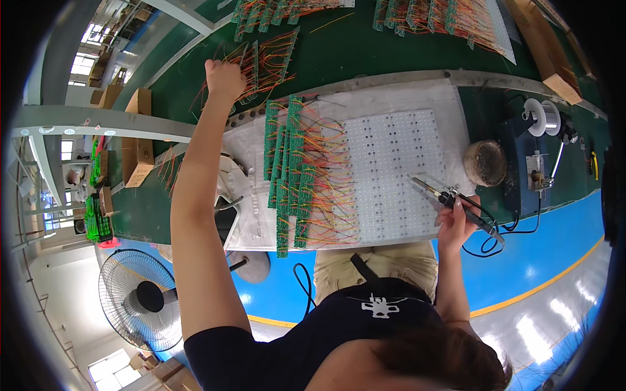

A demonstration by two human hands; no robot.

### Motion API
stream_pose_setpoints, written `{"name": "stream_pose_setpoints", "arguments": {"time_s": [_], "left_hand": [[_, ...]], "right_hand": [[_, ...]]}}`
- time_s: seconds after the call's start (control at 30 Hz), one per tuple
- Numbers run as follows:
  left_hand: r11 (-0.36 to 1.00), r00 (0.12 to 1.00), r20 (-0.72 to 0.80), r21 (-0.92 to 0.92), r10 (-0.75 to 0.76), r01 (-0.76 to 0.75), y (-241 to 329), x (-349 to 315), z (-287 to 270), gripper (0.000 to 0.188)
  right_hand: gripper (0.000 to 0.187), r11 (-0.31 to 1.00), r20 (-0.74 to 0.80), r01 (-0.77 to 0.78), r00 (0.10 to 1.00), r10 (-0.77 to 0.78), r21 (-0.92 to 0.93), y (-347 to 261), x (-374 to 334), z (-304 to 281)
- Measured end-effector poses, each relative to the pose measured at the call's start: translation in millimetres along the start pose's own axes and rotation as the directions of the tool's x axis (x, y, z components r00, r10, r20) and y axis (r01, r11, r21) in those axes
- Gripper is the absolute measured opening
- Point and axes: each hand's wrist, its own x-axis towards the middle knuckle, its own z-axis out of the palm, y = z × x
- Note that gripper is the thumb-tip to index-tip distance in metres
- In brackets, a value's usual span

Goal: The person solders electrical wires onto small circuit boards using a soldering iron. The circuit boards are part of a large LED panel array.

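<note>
My left hand [225,79] reaches to the far left of the bench, beside a group of green circuit boards with red and yellow wires [270,58]. Its fingers are curled; what they grip, if anything, is hidden. In my right hand [456,225] is a soldering iron [483,225], its tip pointing up and left over a white perforated panel [398,150]. Along the panel's left side lie several narrow green circuit strips [287,176]. Their red and yellow wires [329,189] fan out toward the panel's left edge.
A spool of solder wire [542,118] stands on a stand at the right. Near it are a round brown pot [486,163] and yellow-handled pliers [594,165]. More wired boards [430,16] lie at the back. Cardboard boxes [138,140] and a fan [150,296] are at the left.
</note>
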Motion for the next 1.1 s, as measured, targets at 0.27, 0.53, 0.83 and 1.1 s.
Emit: {"name": "stream_pose_setpoints", "arguments": {"time_s": [0.27, 0.53, 0.83, 1.1], "left_hand": [[0.981, 0.992, 0.008, 0.148, 0.125, -0.125, -3, 13, 8, 0.013], [0.994, 0.985, -0.154, 0.094, 0.077, -0.063, -52, -14, -42, 0.008], [0.893, 0.530, -0.738, 0.225, 0.418, -0.391, -42, -147, -130, 0.012], [0.809, 0.409, -0.772, 0.223, 0.487, -0.544, 3, -235, -64, 0.011]], "right_hand": [[0.007, 1.000, -0.005, -0.026, 1.000, 0.026, -0.011, -4, 2, 6], [0.009, 0.999, 0.032, -0.041, 0.999, 0.041, -0.004, -9, 1, 8], [0.006, 0.998, 0.027, -0.059, 0.998, 0.059, 0.014, -6, 2, 4], [0.006, 0.999, 0.053, 0.007, 0.999, -0.009, 0.048, 1, 7, 4]]}}
